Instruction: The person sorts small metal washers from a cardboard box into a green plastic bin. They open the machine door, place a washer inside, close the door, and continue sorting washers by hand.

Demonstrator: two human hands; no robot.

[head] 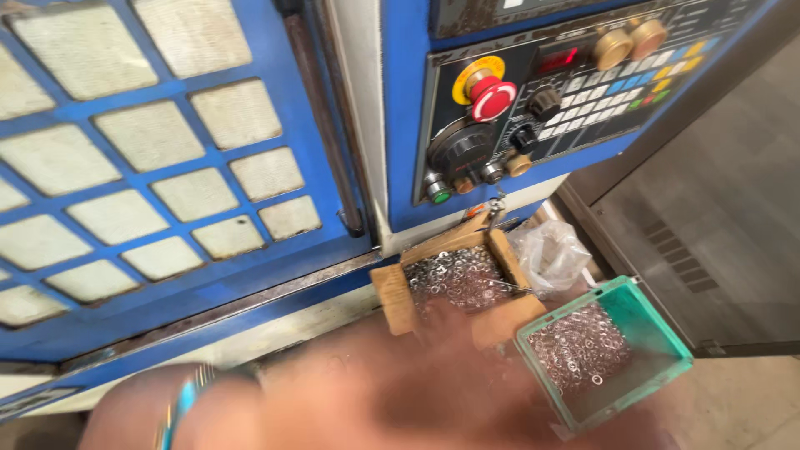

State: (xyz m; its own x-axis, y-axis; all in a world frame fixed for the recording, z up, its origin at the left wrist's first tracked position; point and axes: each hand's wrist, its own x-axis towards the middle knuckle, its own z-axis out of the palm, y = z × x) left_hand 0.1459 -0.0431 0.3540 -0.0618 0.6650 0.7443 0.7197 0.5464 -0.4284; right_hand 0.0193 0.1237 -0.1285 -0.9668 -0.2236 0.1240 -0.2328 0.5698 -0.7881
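My left hand (375, 375) sweeps across the bottom of the view as a strong motion blur, with a blue bracelet (182, 408) at the wrist. Its fingertips reach the near edge of a wooden box (392, 298) filled with small shiny metal washers (457, 279). The blur hides whether the fingers hold anything. Right of it stands a green plastic tray (658, 329), also holding several washers (579, 346). My right hand does not show.
A blue machine door with a grid of cloudy window panes (167, 167) fills the left. Above the box is a control panel (583, 83) with a red mushroom button (493, 98), knobs and keys. A crumpled clear plastic bag (550, 254) lies behind the tray.
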